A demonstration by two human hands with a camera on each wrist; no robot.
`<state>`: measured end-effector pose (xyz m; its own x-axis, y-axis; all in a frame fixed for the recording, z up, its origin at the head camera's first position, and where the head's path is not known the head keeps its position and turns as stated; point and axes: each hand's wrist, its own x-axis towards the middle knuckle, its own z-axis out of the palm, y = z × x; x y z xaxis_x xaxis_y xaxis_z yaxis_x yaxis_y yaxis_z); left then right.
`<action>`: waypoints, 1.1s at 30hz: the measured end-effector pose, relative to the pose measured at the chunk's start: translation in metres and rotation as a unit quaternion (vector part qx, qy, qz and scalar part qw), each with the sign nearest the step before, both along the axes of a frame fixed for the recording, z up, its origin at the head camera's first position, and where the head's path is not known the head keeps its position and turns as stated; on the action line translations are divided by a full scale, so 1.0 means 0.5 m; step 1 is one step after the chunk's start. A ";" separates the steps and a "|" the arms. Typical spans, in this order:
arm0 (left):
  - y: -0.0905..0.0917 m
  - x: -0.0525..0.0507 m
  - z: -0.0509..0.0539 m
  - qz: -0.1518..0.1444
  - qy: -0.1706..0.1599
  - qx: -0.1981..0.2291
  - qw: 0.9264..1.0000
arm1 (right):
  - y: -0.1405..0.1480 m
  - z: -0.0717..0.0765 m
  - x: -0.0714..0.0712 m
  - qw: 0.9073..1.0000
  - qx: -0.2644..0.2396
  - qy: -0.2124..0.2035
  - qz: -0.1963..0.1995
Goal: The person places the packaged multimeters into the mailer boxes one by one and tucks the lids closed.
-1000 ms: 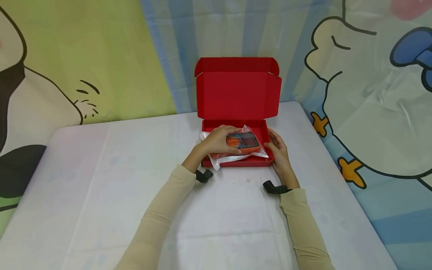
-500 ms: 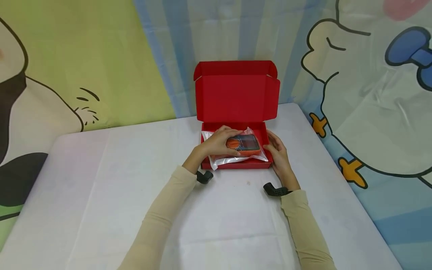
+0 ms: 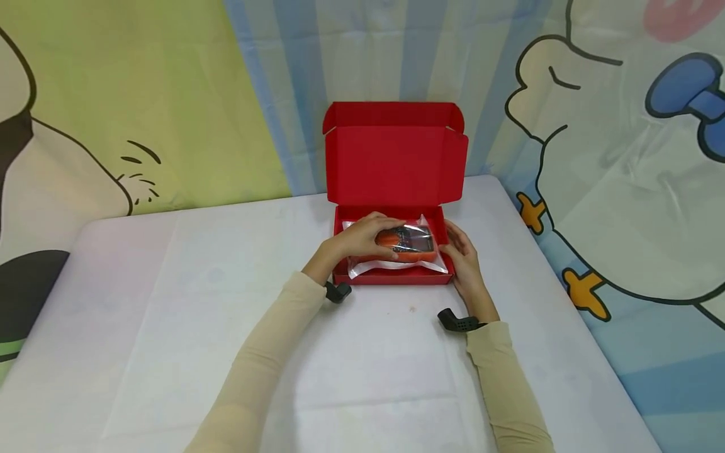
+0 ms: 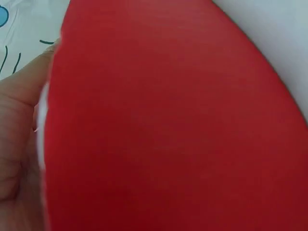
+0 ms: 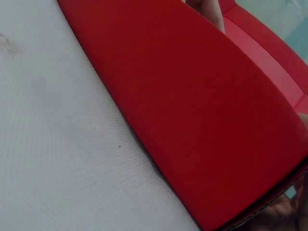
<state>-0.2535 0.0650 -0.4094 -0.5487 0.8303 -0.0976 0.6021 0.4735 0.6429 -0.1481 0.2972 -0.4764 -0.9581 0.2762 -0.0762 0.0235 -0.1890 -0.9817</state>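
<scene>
A red box (image 3: 396, 280) stands on the table with its lid raised at the back. Inside it lies an orange and black device (image 3: 415, 246) in a clear plastic bag (image 3: 385, 265). The left hand (image 3: 365, 239) grips the bagged device, thumb in front and fingers behind. The right hand (image 3: 467, 267) holds the box's right wall, thumb at the inner side and fingers outside. In the left wrist view, the box's front wall (image 4: 168, 115) covers most of the left hand (image 4: 19, 139). The right wrist view shows the front wall (image 5: 192, 106) and part of the right hand (image 5: 284, 211).
A white cloth covers the table (image 3: 215, 352). Behind it and to the right hangs a printed curtain (image 3: 374, 50) with cartoon figures. Each wrist wears a small black camera, one at the left (image 3: 338, 292) and one at the right (image 3: 457, 321).
The bagged device has shifted slightly within the box and its bag's front left corner has moved up under the left hand. Both hands keep nearly the same places.
</scene>
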 end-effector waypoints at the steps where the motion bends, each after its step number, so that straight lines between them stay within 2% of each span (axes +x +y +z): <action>1: 0.000 -0.001 -0.001 0.000 -0.001 0.000 1.000 | 0.000 0.001 0.000 1.000 0.000 0.001 0.000; 9: -0.006 -0.003 -0.016 0.009 -0.005 -0.006 1.000 | -0.003 0.002 0.003 1.000 -0.007 -0.001 0.007; 18: -0.013 -0.022 -0.050 -0.002 -0.066 0.018 0.998 | -0.001 0.003 0.002 1.000 0.003 -0.008 0.002; 23: -0.012 -0.026 -0.056 -0.005 -0.082 0.025 0.996 | 0.002 0.002 0.002 1.000 0.006 -0.011 -0.003; 33: -0.012 -0.024 -0.064 0.002 -0.070 0.033 0.997 | 0.000 0.005 0.003 1.000 0.007 -0.017 -0.007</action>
